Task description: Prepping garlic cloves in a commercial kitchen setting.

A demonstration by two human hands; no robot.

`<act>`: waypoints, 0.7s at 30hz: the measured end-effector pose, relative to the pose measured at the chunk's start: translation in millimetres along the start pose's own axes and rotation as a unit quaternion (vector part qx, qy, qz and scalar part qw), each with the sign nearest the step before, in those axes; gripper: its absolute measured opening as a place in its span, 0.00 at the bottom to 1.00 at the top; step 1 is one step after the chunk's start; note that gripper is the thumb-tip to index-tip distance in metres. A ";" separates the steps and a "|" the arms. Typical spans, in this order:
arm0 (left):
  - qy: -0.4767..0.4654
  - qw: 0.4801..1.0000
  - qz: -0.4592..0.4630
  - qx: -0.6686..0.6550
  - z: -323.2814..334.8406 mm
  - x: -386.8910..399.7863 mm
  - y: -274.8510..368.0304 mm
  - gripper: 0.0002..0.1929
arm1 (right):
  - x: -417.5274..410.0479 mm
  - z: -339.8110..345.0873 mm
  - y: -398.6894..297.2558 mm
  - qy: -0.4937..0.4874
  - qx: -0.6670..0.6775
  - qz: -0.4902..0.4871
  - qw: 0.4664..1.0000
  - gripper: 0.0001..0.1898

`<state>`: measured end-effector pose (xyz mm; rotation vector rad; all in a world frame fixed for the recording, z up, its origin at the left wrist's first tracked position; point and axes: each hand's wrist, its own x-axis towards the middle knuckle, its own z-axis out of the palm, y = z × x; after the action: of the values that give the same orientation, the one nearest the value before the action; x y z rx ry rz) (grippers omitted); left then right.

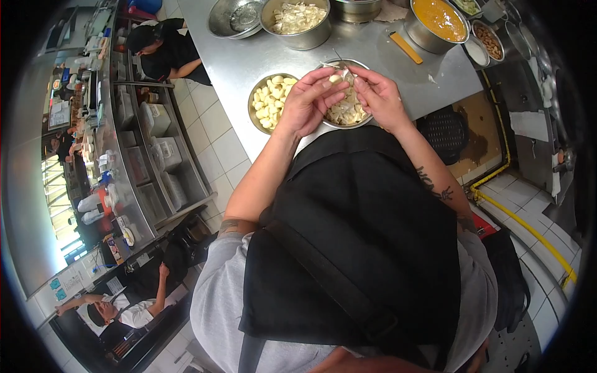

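Over a metal bowl of garlic skins (345,112), both hands are held close together. My left hand (315,98) holds a pale garlic clove (335,79) at its fingertips. In my right hand (378,95) is a thin blade (339,57), pinched between thumb and fingers and pointing up and away; its handle is hidden by the hand. Left of these, a metal bowl (252,109) holds many peeled garlic cloves (271,100).
On the steel table (224,65) stand nested metal bowls (235,18), a deep bowl of garlic pieces or skins (298,18), a yellow-handled tool (406,47) and a pot of orange liquid (436,21). Two people (161,49) (135,310) are at the left.
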<state>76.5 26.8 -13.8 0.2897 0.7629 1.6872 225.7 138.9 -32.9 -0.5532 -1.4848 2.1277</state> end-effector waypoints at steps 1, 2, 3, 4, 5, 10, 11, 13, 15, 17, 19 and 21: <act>-0.005 1.000 -0.009 0.002 -4.4 1.4 -1.4 0.14 | -0.1 1.5 -0.3 0.004 -0.008 -0.007 1.000 0.17; -0.010 1.000 -0.016 0.004 -6.7 1.7 -1.6 0.13 | -0.6 1.8 -0.6 0.001 -0.008 -0.007 1.000 0.17; -0.009 1.000 -0.014 0.004 -7.9 1.7 -2.4 0.13 | -1.5 1.1 -0.7 -0.003 -0.007 0.003 1.000 0.17; -0.003 0.999 -0.012 0.030 -8.0 1.8 -3.6 0.13 | -2.1 0.9 -1.0 -0.006 -0.006 0.013 1.000 0.17; 0.001 0.998 -0.011 0.055 -7.9 2.6 -4.1 0.13 | -2.0 1.2 -1.2 -0.007 -0.006 0.013 1.000 0.17; 0.000 0.997 -0.002 0.072 -2.9 0.5 -2.8 0.13 | 2.5 -0.1 2.1 0.061 0.025 0.016 0.998 0.17; 0.001 0.997 0.004 0.078 -2.4 0.3 -1.9 0.13 | 3.1 -0.2 1.5 0.059 0.026 0.016 0.998 0.17; -0.011 0.998 -0.003 0.068 -3.9 -0.5 0.5 0.13 | 4.1 -1.2 0.1 0.066 0.032 0.028 0.997 0.17; -0.021 0.998 -0.008 0.059 -9.0 -1.5 1.8 0.13 | 3.2 -0.1 -4.5 0.058 0.042 0.039 0.997 0.18; -0.020 0.997 -0.032 0.063 -12.7 0.3 2.0 0.13 | 3.2 -2.1 -5.1 0.049 0.052 0.049 0.996 0.18; -0.007 0.995 -0.028 0.092 -10.2 -1.1 2.6 0.14 | 3.7 -5.6 -3.2 0.019 0.028 0.065 0.997 0.19; 0.004 0.993 -0.025 0.119 -3.7 -1.9 1.3 0.14 | 3.7 -5.6 -3.1 0.009 0.009 0.068 0.998 0.20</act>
<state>73.9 23.7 -15.3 0.4261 0.9721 1.5529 226.5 146.2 -31.9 -0.6826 -1.4548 2.2303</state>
